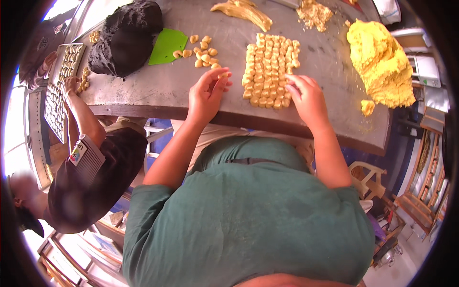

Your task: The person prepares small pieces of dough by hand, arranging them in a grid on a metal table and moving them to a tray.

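My left hand (205,95) is raised over the near part of the metal table, its fingers closed around a small dough ball (223,75). Just beyond it lies a loose cluster of tan dough balls (205,58). To the right, neat rows of small dough pieces (267,71) form a block on the tabletop. At that block's right edge, my right hand (310,100) has its thumb and forefinger pinched on one of the pieces, which the fingers partly hide.
A bright green scraper (167,46) lies beside a large black dough mound (126,40). Yellow dough (380,62) is heaped at the right. A tan dough strip (244,13) and crumbly dough (314,14) lie at the back. At left, a co-worker's hand (71,85) touches a filled tray (56,103).
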Action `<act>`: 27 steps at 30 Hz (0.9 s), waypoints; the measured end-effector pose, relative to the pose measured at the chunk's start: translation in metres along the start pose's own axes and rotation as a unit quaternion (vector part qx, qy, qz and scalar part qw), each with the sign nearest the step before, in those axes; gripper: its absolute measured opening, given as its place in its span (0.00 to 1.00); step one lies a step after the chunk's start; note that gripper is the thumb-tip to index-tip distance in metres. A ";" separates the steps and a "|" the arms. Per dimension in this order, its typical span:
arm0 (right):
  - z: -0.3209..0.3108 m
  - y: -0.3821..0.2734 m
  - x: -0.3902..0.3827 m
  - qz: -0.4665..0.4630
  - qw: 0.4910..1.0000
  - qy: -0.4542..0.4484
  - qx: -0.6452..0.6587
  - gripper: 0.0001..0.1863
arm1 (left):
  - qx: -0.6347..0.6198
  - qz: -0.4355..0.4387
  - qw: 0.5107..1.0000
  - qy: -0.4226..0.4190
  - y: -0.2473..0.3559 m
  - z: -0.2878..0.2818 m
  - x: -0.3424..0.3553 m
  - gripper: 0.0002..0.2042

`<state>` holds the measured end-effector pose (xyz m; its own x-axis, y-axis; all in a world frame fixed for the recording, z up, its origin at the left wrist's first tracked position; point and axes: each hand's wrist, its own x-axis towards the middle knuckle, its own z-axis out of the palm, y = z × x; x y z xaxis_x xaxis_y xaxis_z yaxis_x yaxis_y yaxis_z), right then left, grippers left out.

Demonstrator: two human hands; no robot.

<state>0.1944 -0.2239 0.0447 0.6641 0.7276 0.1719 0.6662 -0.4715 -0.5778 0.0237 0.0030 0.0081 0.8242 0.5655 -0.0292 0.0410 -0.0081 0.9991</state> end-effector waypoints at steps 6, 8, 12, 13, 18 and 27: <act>-0.014 0.094 0.100 0.072 0.989 0.130 -0.011 0.21 | 0.012 0.050 0.998 0.036 -0.022 0.000 0.003 0.09; 0.004 0.116 0.130 0.170 0.964 0.177 -0.099 0.34 | 0.043 0.040 0.997 0.053 -0.009 0.000 -0.009 0.09; 0.009 0.199 0.178 0.187 0.936 0.188 -0.233 0.42 | 0.092 0.065 0.994 -0.008 0.006 0.007 0.006 0.10; 0.013 0.186 0.188 0.211 0.934 0.178 -0.226 0.39 | 0.103 0.056 0.993 -0.010 0.012 0.008 0.007 0.10; 0.028 0.176 0.178 0.170 0.949 0.158 -0.211 0.19 | 0.100 0.082 0.992 0.000 0.008 0.002 0.000 0.10; 0.004 0.189 0.197 0.039 0.961 0.216 -0.165 0.22 | 0.083 0.101 0.991 -0.020 0.016 0.005 0.002 0.12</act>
<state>0.4496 -0.1678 -0.0343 0.7480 0.4416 0.4955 0.6323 -0.7011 -0.3296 0.0288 0.0004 0.0234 0.8464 0.5061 0.1657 -0.0363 -0.2556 0.9661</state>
